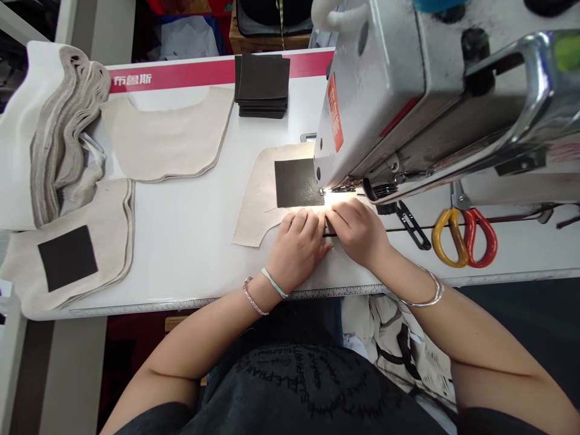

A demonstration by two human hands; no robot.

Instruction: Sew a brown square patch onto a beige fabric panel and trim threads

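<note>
A cream fabric piece [258,187] lies under the head of the sewing machine [362,103], with a dark rectangular patch [296,184] on top of it. My left hand [299,248] rests on the fabric's near edge just below the patch, fingers laid down and thumb out to the side. Close to the lit needle area, my right hand [356,229] has its fingers drawn together in a pinch at the fabric's edge. The fingertips of both hands nearly meet. The machine's head hides the right part of the fabric and patch.
Stacked dark patches [263,84] sit at the back. Left are cream fabric pieces [167,139], a folded fabric bundle [58,133] and another dark patch [67,258]. Scissors [466,235] and a black thread snipper [413,226] lie right. A ruler strip [335,293] lines the front edge.
</note>
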